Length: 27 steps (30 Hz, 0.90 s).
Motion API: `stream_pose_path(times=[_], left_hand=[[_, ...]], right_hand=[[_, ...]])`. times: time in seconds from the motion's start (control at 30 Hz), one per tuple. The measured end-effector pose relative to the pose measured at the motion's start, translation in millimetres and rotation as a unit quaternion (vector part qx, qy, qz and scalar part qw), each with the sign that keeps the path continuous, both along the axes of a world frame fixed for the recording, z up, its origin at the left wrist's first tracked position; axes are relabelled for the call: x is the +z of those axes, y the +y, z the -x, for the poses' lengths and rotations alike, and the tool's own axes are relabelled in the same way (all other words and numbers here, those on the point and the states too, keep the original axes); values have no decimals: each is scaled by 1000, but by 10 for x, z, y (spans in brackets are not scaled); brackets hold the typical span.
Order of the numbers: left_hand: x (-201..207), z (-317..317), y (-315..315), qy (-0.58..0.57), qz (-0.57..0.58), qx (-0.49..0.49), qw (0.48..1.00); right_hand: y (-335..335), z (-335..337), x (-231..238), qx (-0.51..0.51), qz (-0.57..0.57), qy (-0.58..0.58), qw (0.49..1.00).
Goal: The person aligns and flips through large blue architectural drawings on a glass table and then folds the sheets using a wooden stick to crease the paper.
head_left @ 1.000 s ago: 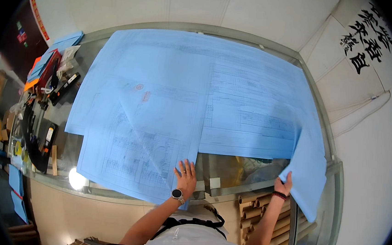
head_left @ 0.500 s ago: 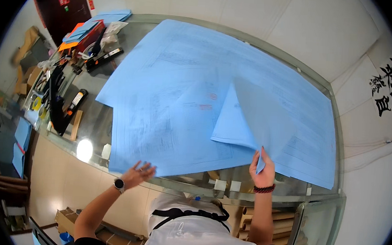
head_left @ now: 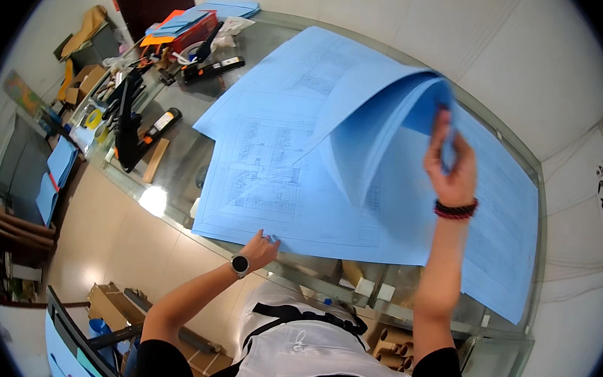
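— Glass worktop [head_left: 176, 161]: what lies on it?
— Large pale blue paper drawing sheets [head_left: 274, 179].
— And the hands?
— Left hand [head_left: 260, 249], fingers spread, presses the near edge. Right hand [head_left: 450, 173] pinches a lifted sheet [head_left: 370, 123], half folded over; others lie flat.

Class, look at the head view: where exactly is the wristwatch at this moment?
The wristwatch sits on the person's left wrist, low and left of centre, just behind the left hand that presses the near edge of the blue drawing sheets on the glass table.
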<state>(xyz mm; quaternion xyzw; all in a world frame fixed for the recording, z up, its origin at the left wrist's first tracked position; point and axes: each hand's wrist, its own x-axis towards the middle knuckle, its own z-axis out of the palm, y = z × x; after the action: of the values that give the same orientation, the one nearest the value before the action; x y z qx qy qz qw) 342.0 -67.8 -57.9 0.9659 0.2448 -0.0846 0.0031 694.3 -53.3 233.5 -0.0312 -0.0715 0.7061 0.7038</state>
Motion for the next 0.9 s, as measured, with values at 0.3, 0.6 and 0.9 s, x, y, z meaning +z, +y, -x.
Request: stream_pose_path(times=[0.3, 0.6, 0.9], left_hand=[[37, -29, -5, -176, 189, 40, 965], [68, 166, -60, 25, 19, -8, 999], [95, 137, -20, -412, 438, 384, 700]], right_hand=[[-1210, -694, -989, -6, 161, -596, 786], [-1696, -1101, -2117, 226, 262, -679, 648], [-1911, -1067, -2557, 157, 320, -661, 660]])
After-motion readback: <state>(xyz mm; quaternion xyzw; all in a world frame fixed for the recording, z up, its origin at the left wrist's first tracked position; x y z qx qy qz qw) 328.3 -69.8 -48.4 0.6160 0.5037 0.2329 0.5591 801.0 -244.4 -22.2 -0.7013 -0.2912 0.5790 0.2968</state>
